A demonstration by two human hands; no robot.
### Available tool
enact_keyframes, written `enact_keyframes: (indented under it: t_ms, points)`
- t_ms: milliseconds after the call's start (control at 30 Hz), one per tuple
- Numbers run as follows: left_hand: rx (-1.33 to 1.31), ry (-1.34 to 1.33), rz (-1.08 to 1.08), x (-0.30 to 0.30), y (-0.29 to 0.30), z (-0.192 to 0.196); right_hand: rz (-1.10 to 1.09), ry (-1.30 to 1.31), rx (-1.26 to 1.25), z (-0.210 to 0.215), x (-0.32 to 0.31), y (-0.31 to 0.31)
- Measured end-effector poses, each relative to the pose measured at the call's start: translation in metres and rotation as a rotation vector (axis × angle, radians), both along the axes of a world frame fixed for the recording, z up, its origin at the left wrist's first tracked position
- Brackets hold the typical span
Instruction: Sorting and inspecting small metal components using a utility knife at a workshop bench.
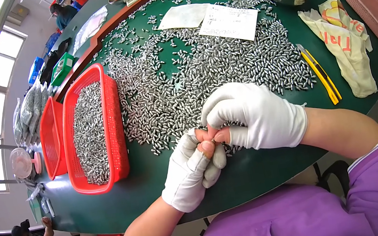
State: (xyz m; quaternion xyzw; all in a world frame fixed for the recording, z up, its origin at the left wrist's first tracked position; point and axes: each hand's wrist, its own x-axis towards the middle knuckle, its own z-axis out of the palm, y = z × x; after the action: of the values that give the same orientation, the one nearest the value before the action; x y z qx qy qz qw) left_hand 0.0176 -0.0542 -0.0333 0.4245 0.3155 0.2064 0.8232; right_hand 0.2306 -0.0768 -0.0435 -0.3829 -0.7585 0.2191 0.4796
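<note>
The long red plastic basket with a slotted wall [116, 130], filled with small silvery metal pieces [91, 135], makes a good landmark. To its right, a broad spread of loose, shiny, capsule-shaped metal pieces [154, 93] covers much of the dark green tabletop [259, 172]. The person's two hands work to the right of the basket, above the near edge of that spread.

The left hand [185, 174], in a white fabric glove that leaves thumb and forefinger tips bare, has those tips pinched together. The right hand [264, 116], gloved likewise with a bare thumb tip, curls in from the side away from the basket, its tips meeting the left ones. Whatever they pinch is hidden by the fingers; I cannot tell whether it is one of the metal pieces, though the pose suggests close work on something small.

To do this well, the left hand should hold steady and the right make the fine movements, with the bare tips gripping, since they feel small parts better than cloth. A light pinch would be kinder to smooth, round surfaces, which may roll or slip. Keeping both hands low over the tabletop, clear of the basket's rim, would let a dropped piece land within easy reach
</note>
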Motion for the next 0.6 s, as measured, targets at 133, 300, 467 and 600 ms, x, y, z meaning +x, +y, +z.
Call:
enact_keyframes:
  t_ms: [133,300,467,600]
  points:
    - [-0.021,-0.019,-0.026,-0.0016,-0.0001,0.001,0.02,0.014,-0.016,0.0016,-0.0012,-0.0008]
    - [-0.026,-0.008,-0.042,-0.001,-0.0042,0.004,-0.038,0.002,0.027,0.0015,-0.0011,-0.0052]
    - [-0.09,-0.046,-0.017,-0.001,-0.0053,-0.002,0.03,-0.04,0.191,-0.0021,-0.0016,-0.0028]
    - [-0.054,-0.048,0.056,0.0,0.002,-0.0002,-0.153,-0.088,0.185,0.0011,0.0023,-0.0001]
